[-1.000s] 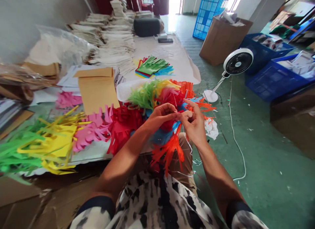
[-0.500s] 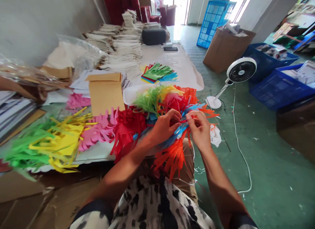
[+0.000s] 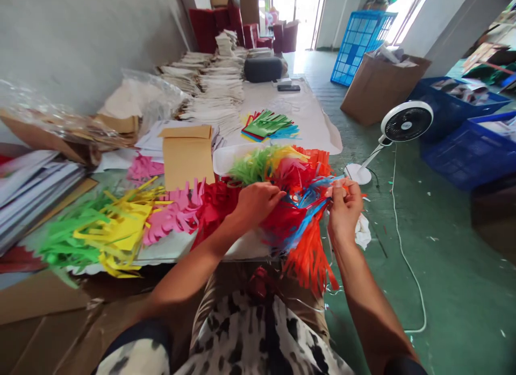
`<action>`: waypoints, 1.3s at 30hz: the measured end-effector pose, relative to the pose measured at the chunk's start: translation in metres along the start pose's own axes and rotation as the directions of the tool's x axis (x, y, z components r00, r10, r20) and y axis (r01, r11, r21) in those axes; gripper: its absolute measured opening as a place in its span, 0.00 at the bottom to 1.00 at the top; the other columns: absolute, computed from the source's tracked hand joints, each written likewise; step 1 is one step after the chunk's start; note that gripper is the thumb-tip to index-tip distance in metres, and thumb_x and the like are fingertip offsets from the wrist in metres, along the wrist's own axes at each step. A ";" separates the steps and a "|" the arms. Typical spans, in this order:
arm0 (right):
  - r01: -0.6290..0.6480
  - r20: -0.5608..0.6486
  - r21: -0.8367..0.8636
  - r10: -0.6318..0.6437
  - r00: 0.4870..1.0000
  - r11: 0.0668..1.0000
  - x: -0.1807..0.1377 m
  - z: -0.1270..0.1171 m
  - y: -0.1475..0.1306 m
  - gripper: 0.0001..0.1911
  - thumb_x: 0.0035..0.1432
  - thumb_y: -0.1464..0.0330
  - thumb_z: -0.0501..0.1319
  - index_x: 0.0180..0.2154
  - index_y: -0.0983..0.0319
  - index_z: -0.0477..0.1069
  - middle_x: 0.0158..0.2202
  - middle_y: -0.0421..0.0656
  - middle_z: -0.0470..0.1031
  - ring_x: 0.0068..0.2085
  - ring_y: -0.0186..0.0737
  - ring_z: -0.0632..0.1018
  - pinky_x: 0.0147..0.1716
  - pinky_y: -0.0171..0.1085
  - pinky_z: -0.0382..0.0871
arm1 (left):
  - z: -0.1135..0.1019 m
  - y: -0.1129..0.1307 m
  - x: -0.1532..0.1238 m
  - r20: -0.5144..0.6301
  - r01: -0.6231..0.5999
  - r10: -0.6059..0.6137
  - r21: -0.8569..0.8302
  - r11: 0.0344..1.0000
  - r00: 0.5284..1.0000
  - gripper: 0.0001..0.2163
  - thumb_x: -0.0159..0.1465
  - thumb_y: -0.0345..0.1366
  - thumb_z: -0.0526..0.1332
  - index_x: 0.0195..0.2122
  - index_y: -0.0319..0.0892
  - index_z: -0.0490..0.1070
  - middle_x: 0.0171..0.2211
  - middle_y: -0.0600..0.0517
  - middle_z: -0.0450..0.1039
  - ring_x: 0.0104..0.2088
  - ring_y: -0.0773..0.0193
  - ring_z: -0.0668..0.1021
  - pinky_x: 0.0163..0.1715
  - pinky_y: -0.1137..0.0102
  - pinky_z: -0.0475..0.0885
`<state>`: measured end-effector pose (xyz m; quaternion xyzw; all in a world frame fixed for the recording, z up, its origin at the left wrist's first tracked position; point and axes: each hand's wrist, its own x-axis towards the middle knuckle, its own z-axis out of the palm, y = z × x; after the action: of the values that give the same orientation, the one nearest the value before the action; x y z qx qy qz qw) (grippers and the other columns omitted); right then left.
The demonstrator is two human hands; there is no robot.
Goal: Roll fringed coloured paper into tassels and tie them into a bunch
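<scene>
Both my hands work at a bunch of fringed paper in bright colours at the table's right edge. My right hand is closed in a pinch on gathered strips of blue fringed paper, with thin red strands beside them. My left hand is curled closed over red fringed paper; what sits between its fingertips is hidden. Orange fringed paper hangs over the table edge below. Behind my hands lie green fringe and more orange fringe. Pink, yellow and green fringed pieces spread leftward.
A brown envelope lies beside a white tray. Farther back are flat cut fringes, a phone and stacked cloth-like bundles. On the floor at right stand a fan, a carton and blue crates.
My hands have moved apart, the right one rightward with the blue strips, stretching them out. Red fringe now lies between my hands, and the orange fringe has swung right. The view has shifted slightly.
</scene>
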<state>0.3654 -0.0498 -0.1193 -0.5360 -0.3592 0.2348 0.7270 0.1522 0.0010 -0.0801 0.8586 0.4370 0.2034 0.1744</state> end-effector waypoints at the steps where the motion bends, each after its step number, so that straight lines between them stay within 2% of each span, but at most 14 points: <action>1: 0.005 0.004 -0.019 -0.005 1.000 1.000 -0.001 0.000 0.002 0.16 0.65 0.52 0.64 0.40 0.56 0.67 0.28 0.35 0.72 0.29 0.38 0.72 0.33 0.38 0.67 | -0.001 -0.003 0.007 -0.016 0.003 -0.002 0.071 0.997 1.000 0.15 0.73 0.44 0.60 0.31 0.44 0.79 0.33 0.48 0.77 0.32 0.59 0.76 0.30 0.67 0.57; 3: 0.016 0.013 -0.043 -0.015 1.000 0.999 -0.003 0.003 0.004 0.15 0.66 0.52 0.63 0.40 0.56 0.67 0.28 0.36 0.73 0.29 0.38 0.72 0.34 0.38 0.67 | 0.002 -0.007 0.019 -0.049 0.009 0.000 0.175 0.984 0.999 0.09 0.71 0.40 0.62 0.39 0.45 0.80 0.39 0.47 0.78 0.36 0.57 0.78 0.30 0.66 0.59; 6: 0.045 0.057 -0.062 -0.041 0.998 0.997 -0.007 0.007 0.001 0.14 0.67 0.54 0.63 0.39 0.56 0.68 0.28 0.35 0.73 0.29 0.38 0.72 0.34 0.38 0.65 | 0.012 -0.004 0.034 -0.159 0.076 -0.042 0.218 0.973 0.986 0.10 0.71 0.40 0.63 0.48 0.42 0.78 0.46 0.42 0.77 0.42 0.52 0.79 0.33 0.65 0.64; 9: 0.045 0.121 -0.087 -0.034 0.992 0.995 -0.010 0.010 -0.004 0.13 0.68 0.55 0.61 0.38 0.56 0.68 0.27 0.35 0.73 0.28 0.37 0.72 0.33 0.38 0.65 | 0.021 0.001 0.038 -0.175 0.097 -0.056 0.235 0.967 0.983 0.11 0.69 0.41 0.65 0.46 0.40 0.80 0.47 0.39 0.75 0.47 0.47 0.78 0.39 0.61 0.69; 12: 0.038 0.151 -0.105 -0.022 0.988 0.994 -0.011 0.011 -0.006 0.13 0.68 0.55 0.61 0.37 0.57 0.68 0.27 0.35 0.72 0.28 0.37 0.72 0.33 0.39 0.65 | 0.030 0.003 0.034 -0.134 -0.057 0.080 0.169 0.984 0.988 0.13 0.69 0.45 0.66 0.40 0.41 0.83 0.45 0.41 0.74 0.48 0.48 0.76 0.46 0.59 0.69; 15: 0.043 0.158 -0.113 -0.025 0.987 0.993 -0.013 0.009 -0.005 0.12 0.69 0.56 0.61 0.37 0.57 0.68 0.27 0.35 0.72 0.28 0.38 0.72 0.33 0.39 0.65 | 0.032 -0.004 0.031 -0.056 -0.243 0.241 -0.036 0.969 0.969 0.17 0.72 0.48 0.61 0.34 0.43 0.84 0.38 0.46 0.74 0.42 0.56 0.77 0.46 0.62 0.69; 18: 0.044 0.163 -0.104 -0.027 0.986 0.994 -0.014 0.008 -0.004 0.12 0.69 0.56 0.61 0.38 0.57 0.68 0.27 0.35 0.72 0.28 0.37 0.70 0.32 0.38 0.64 | 0.024 -0.016 0.038 -0.051 -0.257 0.252 -0.168 0.952 0.966 0.16 0.75 0.45 0.58 0.38 0.44 0.83 0.37 0.49 0.76 0.38 0.61 0.78 0.42 0.67 0.68; 21: 0.047 0.176 -0.114 -0.026 0.984 0.992 -0.016 0.007 -0.004 0.12 0.69 0.56 0.60 0.39 0.57 0.68 0.26 0.35 0.72 0.27 0.37 0.69 0.31 0.38 0.62 | 0.010 -0.025 0.053 -0.091 -0.230 0.232 0.033 0.973 0.968 0.12 0.75 0.39 0.57 0.43 0.45 0.81 0.41 0.47 0.77 0.44 0.57 0.77 0.43 0.65 0.68; 24: 0.047 0.181 -0.116 -0.025 0.983 0.992 -0.018 0.008 -0.005 0.12 0.69 0.55 0.60 0.39 0.57 0.68 0.26 0.34 0.71 0.26 0.37 0.69 0.30 0.38 0.62 | 0.006 -0.026 0.066 0.025 -0.272 0.274 0.229 0.934 0.961 0.10 0.72 0.32 0.59 0.37 0.44 0.80 0.41 0.45 0.74 0.47 0.52 0.76 0.41 0.64 0.67; 29: 0.044 0.190 -0.128 -0.020 0.982 0.991 -0.021 0.008 -0.004 0.13 0.70 0.54 0.60 0.40 0.57 0.69 0.26 0.34 0.71 0.25 0.36 0.67 0.28 0.37 0.60 | 0.010 -0.015 0.077 0.087 -0.349 0.338 0.218 0.911 0.937 0.08 0.68 0.26 0.62 0.32 0.42 0.77 0.43 0.45 0.75 0.50 0.51 0.75 0.47 0.61 0.67; 32: 0.054 0.182 -0.112 -0.032 0.983 0.992 -0.021 0.007 -0.004 0.14 0.70 0.54 0.60 0.39 0.57 0.69 0.27 0.34 0.71 0.27 0.36 0.69 0.29 0.37 0.61 | -0.001 -0.009 0.081 0.097 -0.394 0.382 0.201 0.897 0.919 0.08 0.67 0.26 0.63 0.31 0.43 0.77 0.44 0.44 0.75 0.51 0.51 0.75 0.49 0.60 0.67; 34: 0.056 0.181 -0.103 -0.037 0.983 0.993 -0.020 0.005 -0.004 0.13 0.70 0.54 0.61 0.39 0.57 0.69 0.26 0.34 0.71 0.27 0.36 0.70 0.30 0.37 0.62 | -0.015 -0.007 0.086 0.029 -0.418 0.418 0.132 0.899 0.908 0.07 0.66 0.26 0.65 0.33 0.44 0.79 0.45 0.46 0.76 0.50 0.53 0.75 0.49 0.61 0.67; 36: 0.055 0.186 -0.093 -0.037 0.982 0.994 -0.020 0.004 -0.005 0.13 0.70 0.55 0.61 0.39 0.57 0.69 0.27 0.34 0.71 0.27 0.35 0.69 0.30 0.37 0.62 | -0.029 -0.007 0.093 -0.146 -0.419 0.408 -0.052 0.907 0.901 0.04 0.64 0.29 0.68 0.35 0.45 0.81 0.44 0.47 0.77 0.46 0.56 0.76 0.46 0.63 0.68; 39: 0.050 0.196 -0.078 -0.034 0.980 0.996 -0.021 0.004 -0.005 0.13 0.70 0.56 0.61 0.40 0.58 0.69 0.26 0.34 0.72 0.26 0.35 0.69 0.28 0.36 0.60 | -0.047 -0.009 0.105 -0.327 -0.375 0.264 -0.346 0.860 0.907 0.02 0.61 0.35 0.73 0.34 0.45 0.82 0.37 0.50 0.78 0.37 0.62 0.75 0.37 0.67 0.66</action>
<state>0.3493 -0.0642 -0.1195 -0.5325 -0.4491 0.2555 0.6704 0.1789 0.0982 -0.0230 0.8297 0.2554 0.4293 0.2491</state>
